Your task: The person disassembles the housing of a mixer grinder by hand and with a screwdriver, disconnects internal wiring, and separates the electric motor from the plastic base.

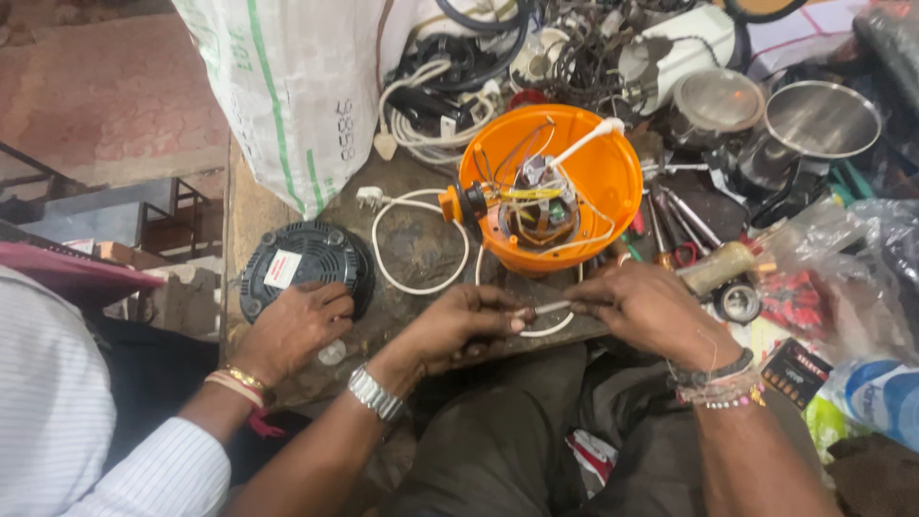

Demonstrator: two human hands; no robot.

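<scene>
Your left hand (459, 325) and right hand (643, 308) each pinch an end of the white cable (553, 308), held just in front of the opened orange appliance base (550, 187) on the bench (421, 251).

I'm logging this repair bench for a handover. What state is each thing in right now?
Orange appliance base: upside down, open, wiring exposed.
White cord: end pinched between left hand and right hand.
Black bottom cover: taken off, lying flat under another person's hand.
Steel jar: empty.
</scene>
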